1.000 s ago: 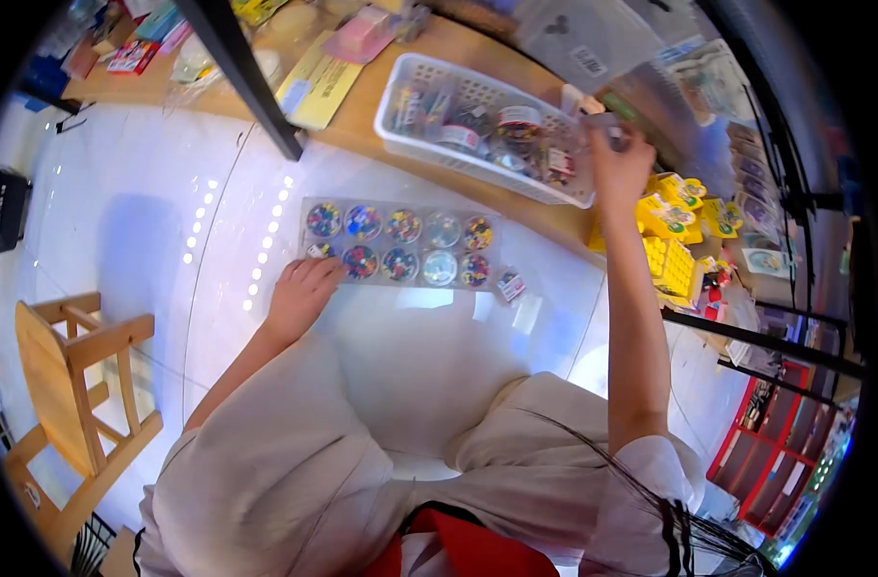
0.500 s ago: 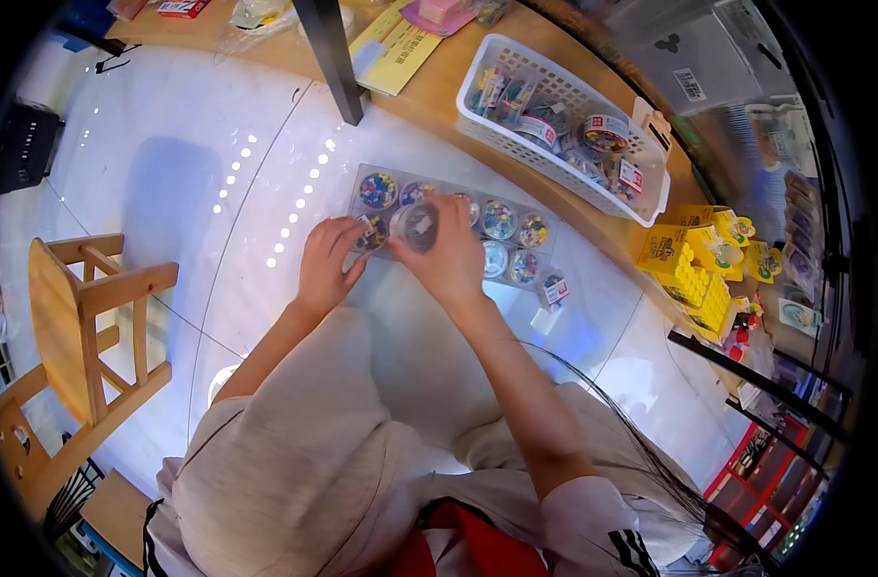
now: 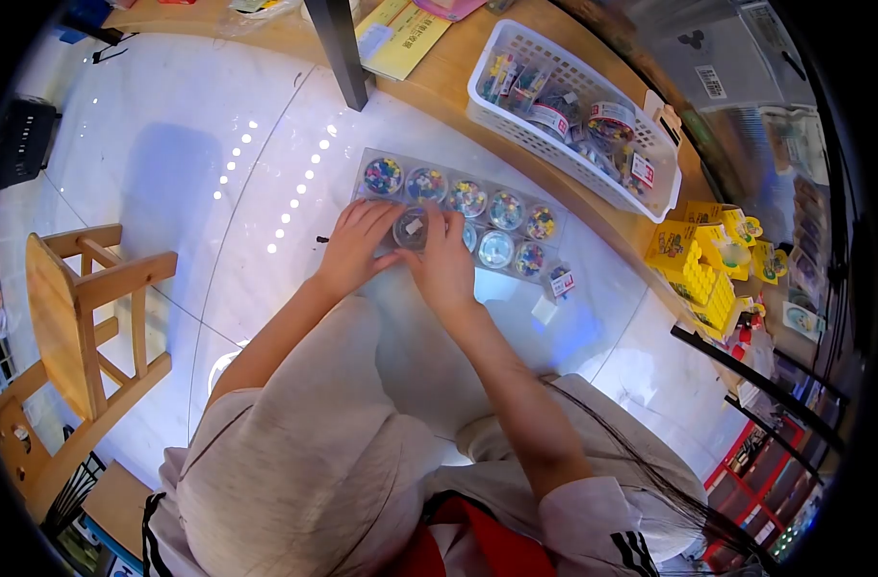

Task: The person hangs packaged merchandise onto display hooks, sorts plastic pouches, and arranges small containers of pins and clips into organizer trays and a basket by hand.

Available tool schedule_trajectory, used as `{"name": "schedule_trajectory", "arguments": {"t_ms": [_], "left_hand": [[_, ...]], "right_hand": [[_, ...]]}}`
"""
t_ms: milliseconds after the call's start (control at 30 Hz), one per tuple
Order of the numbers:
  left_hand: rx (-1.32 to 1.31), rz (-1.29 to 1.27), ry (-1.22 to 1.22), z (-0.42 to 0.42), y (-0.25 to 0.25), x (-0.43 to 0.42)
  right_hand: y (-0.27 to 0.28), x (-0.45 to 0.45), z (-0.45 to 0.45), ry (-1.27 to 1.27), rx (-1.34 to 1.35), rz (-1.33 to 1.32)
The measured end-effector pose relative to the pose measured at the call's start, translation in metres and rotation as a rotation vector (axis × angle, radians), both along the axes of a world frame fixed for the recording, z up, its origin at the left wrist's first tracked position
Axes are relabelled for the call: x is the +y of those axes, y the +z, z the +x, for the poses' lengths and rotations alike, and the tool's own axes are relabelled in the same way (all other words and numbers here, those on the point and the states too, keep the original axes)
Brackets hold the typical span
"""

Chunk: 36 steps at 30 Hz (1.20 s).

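Between both hands is a round clear container (image 3: 411, 228) with a small white label on top. My left hand (image 3: 355, 243) grips its left side, fingers bent and thumb toward the other hand. From the right, my right hand (image 3: 444, 262) pinches the same container with thumb and fingers. Both are over the left part of a clear tray (image 3: 365, 163) whose round compartments hold containers of colourful small pieces (image 3: 469, 198). One compartment container looks pale blue (image 3: 496, 249). A small labelled packet (image 3: 562, 282) lies beside the tray's right end.
A white perforated basket (image 3: 573, 165) of labelled containers stands on the wooden shelf (image 3: 439, 108). Yellow boxes (image 3: 699, 271) are at the right. A black post (image 3: 337, 53) meets the shelf edge. A wooden chair (image 3: 73, 327) stands at the left on the tiled floor.
My right hand came from the basket to the tray with the round container, then moved slightly lower left. My left hand left the tray's lower-left corner and closed on the container.
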<state>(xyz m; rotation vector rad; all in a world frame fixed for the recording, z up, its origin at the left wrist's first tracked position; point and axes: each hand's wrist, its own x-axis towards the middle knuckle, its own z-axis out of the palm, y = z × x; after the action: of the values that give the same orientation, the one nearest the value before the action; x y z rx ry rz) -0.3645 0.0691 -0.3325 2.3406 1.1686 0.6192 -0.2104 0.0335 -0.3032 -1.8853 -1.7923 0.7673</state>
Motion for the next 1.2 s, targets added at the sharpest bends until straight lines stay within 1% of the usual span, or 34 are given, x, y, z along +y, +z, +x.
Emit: {"name": "schedule_trajectory", "arguments": {"t_ms": [167,200,300,367,400,467,500,600,633,700,733,767,867,900,967,1000,1067,1100,1167,1200], "left_hand": [[-0.073,-0.061,-0.013,0.003,0.001,0.007],[-0.094,-0.066,-0.022,0.004,0.002,0.008],[-0.324,-0.289,0.025,0.003,0.010,0.006],[-0.638,-0.543,0.111,0.008,0.002,-0.001],[-0.794,-0.671,0.150,0.011,0.001,-0.004],[-0.875,-1.023,0.224,0.010,0.002,-0.003],[-0.908,-1.205,0.254,0.009,0.005,-0.002],[-0.741,-1.254,0.115,0.002,0.016,0.006],[-0.663,-1.265,0.099,0.002,0.021,0.008],[-0.593,-1.169,0.059,0.005,0.009,0.000],[-0.556,-1.111,0.041,0.007,0.012,0.001],[-0.554,-1.163,0.051,0.010,0.017,-0.001],[-0.618,-1.078,0.005,0.027,0.031,-0.002],[-0.630,-1.049,-0.030,0.031,0.036,0.000],[-0.590,-0.994,-0.025,0.038,0.042,0.002],[-0.569,-0.965,-0.023,0.040,0.046,0.004],[-0.508,-0.858,-0.052,0.038,0.052,0.009],[-0.477,-0.806,-0.064,0.036,0.056,0.013],[-0.420,-0.563,-0.130,0.034,0.079,0.038],[-0.388,-0.443,-0.164,0.038,0.095,0.055]], "right_hand": [[-0.002,0.012,0.023,0.096,0.095,0.018],[-0.002,0.014,0.027,0.064,0.199,-0.029],[-0.002,0.019,0.033,-0.046,0.531,-0.142],[-0.002,0.019,0.035,-0.141,0.776,-0.184],[-0.005,0.016,0.035,-0.125,0.794,-0.167],[-0.013,0.012,0.030,-0.099,0.821,-0.122],[0.001,0.012,0.029,-0.194,0.889,-0.331],[0.021,0.018,0.045,-0.003,0.883,-0.628],[0.034,0.020,0.049,0.056,0.796,-0.643],[0.019,0.014,0.057,0.221,0.635,-0.467],[0.018,0.016,0.057,0.305,0.552,-0.370],[0.021,0.014,0.061,0.287,0.521,-0.461],[0.044,0.008,0.071,0.246,0.326,-0.353],[0.045,0.009,0.080,0.280,0.206,-0.266],[0.045,0.007,0.106,0.342,-0.038,-0.095],[0.044,0.004,0.119,0.370,-0.114,-0.053],[0.038,-0.001,0.145,0.425,-0.270,0.034],[0.035,-0.005,0.156,0.457,-0.331,0.024],[0.030,-0.015,0.172,0.520,-0.451,0.002],[0.026,-0.018,0.177,0.523,-0.444,-0.001]]}}
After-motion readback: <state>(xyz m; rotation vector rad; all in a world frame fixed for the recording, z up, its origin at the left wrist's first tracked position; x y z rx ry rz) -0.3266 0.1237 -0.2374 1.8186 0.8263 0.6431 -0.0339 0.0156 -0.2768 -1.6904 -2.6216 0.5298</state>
